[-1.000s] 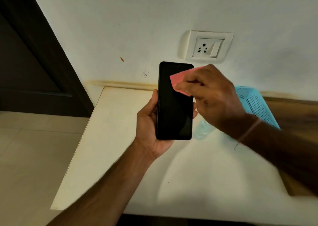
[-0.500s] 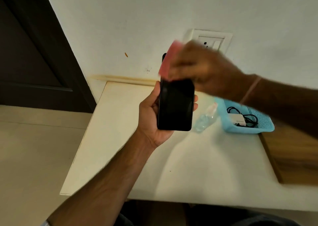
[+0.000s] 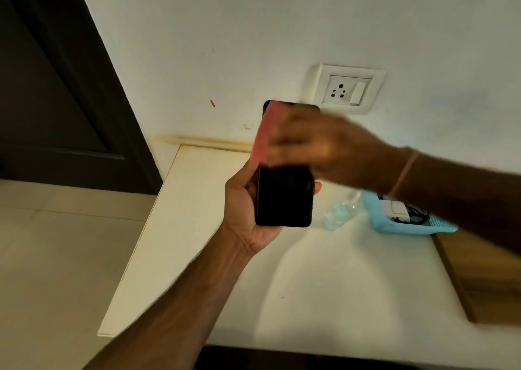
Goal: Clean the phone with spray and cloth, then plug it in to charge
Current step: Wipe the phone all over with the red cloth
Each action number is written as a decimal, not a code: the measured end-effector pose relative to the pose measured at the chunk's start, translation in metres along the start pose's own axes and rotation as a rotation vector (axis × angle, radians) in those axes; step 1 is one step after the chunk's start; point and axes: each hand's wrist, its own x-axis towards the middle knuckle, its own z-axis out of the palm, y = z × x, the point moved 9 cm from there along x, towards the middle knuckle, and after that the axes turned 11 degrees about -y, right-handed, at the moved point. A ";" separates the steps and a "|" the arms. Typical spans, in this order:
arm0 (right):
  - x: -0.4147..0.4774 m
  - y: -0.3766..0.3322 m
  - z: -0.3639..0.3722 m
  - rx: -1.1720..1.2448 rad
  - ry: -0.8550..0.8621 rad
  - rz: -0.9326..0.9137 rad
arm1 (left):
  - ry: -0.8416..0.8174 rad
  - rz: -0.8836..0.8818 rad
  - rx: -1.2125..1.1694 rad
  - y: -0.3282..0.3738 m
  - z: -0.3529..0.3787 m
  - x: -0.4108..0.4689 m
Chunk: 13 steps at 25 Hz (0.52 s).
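Asker: So where is the phone [image 3: 284,197] just now?

Me: Up in my left hand [image 3: 245,203], above the white table [image 3: 180,228]. My palm sits behind it, my thumb runs along its left edge, and my fingertips show past its right edge. It stands nearly upright, dark screen towards me.

Asker: And your other hand?

Me: My right hand [image 3: 324,147] reaches in from the right and covers the phone's upper half. It grasps the pink cloth [image 3: 263,135], which lies against the top of the screen and sticks out past my fingers on the left. The hand is blurred, so I can't tell how each finger lies. A thin band [image 3: 403,172] circles that wrist.

Asker: What's on the table?

Me: The clear spray bottle [image 3: 339,211] is just right of the phone; it appears to lie on its side. Beside it, further right, sits the blue basket [image 3: 408,230] with the white charger [image 3: 397,210] and a black cable [image 3: 421,217] inside. My right forearm crosses over part of it.

Asker: The socket?

Me: The wall socket [image 3: 348,90] is on the white wall above my right hand, its switch to the right of the pin holes. A dark door [image 3: 56,87] stands far left.
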 end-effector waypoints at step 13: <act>0.002 0.022 -0.008 0.045 0.071 0.148 | -0.035 0.013 0.038 0.000 0.001 0.001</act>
